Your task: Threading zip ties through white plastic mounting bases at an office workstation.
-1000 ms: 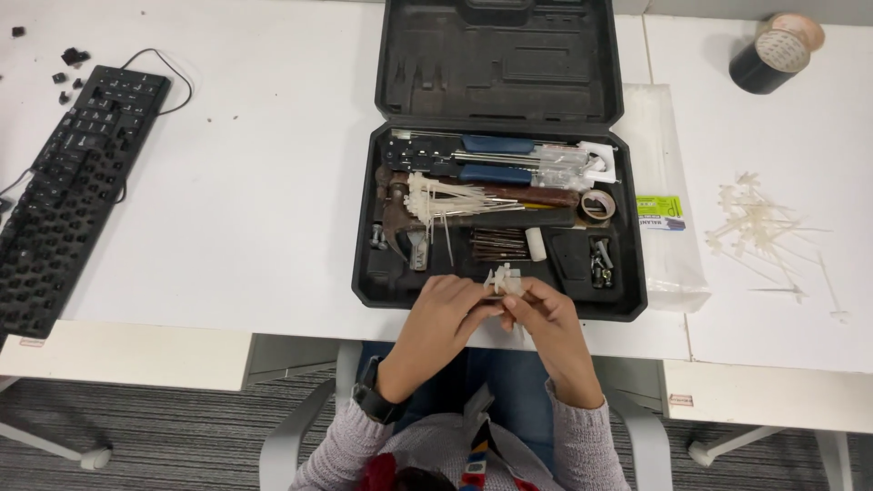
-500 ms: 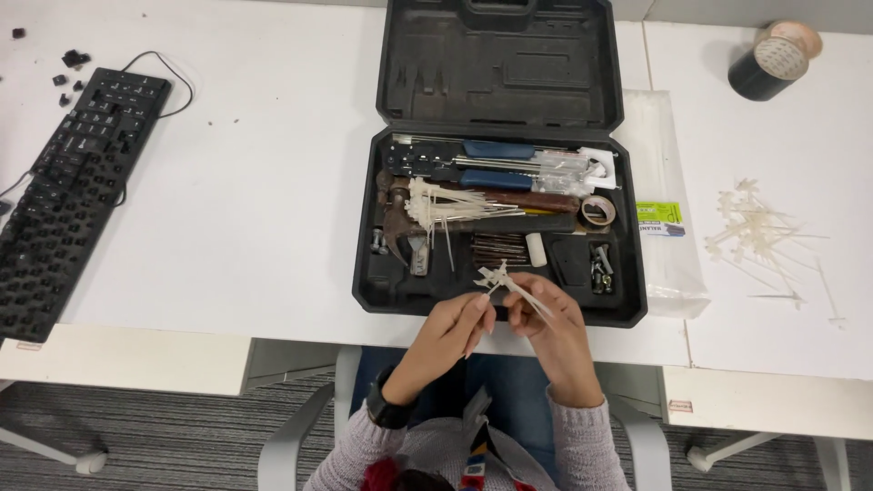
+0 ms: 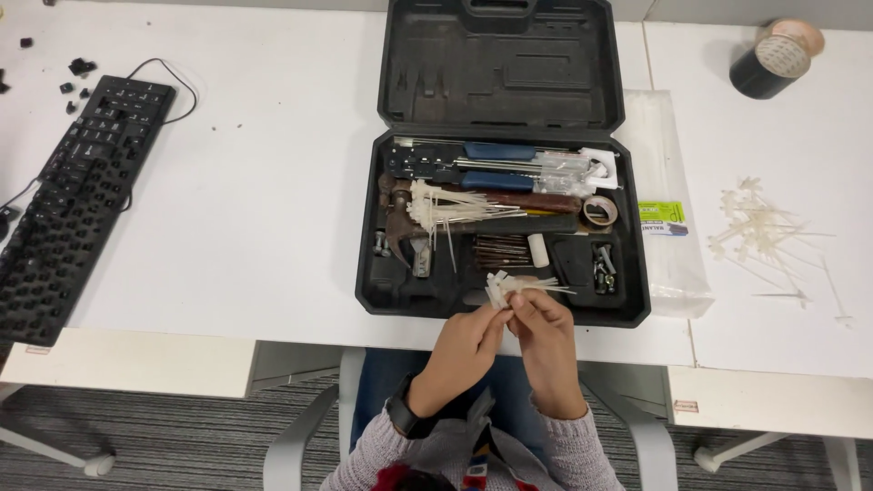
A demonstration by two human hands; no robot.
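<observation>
My left hand (image 3: 466,341) and my right hand (image 3: 543,320) meet at the near edge of an open black tool case (image 3: 503,191), both pinching a small bunch of white cable ties (image 3: 511,286). The ties' heads point left and their tails fan to the right over the case's front rim. Inside the case a larger bundle of white cable ties (image 3: 450,207) lies across a hammer (image 3: 473,225), with blue-handled tools (image 3: 496,162) behind and a small roll of tape (image 3: 598,212) at the right.
A black keyboard (image 3: 73,200) lies at the left with loose keycaps (image 3: 77,65) beyond it. A clear bag of cable ties (image 3: 668,218) sits right of the case, loose ties (image 3: 764,235) farther right, and tape rolls (image 3: 775,59) at the far right corner.
The bunch of ties in my hands has turned from a tight clump to lying sideways, tails fanned rightward. My hands stay together at the case's front edge.
</observation>
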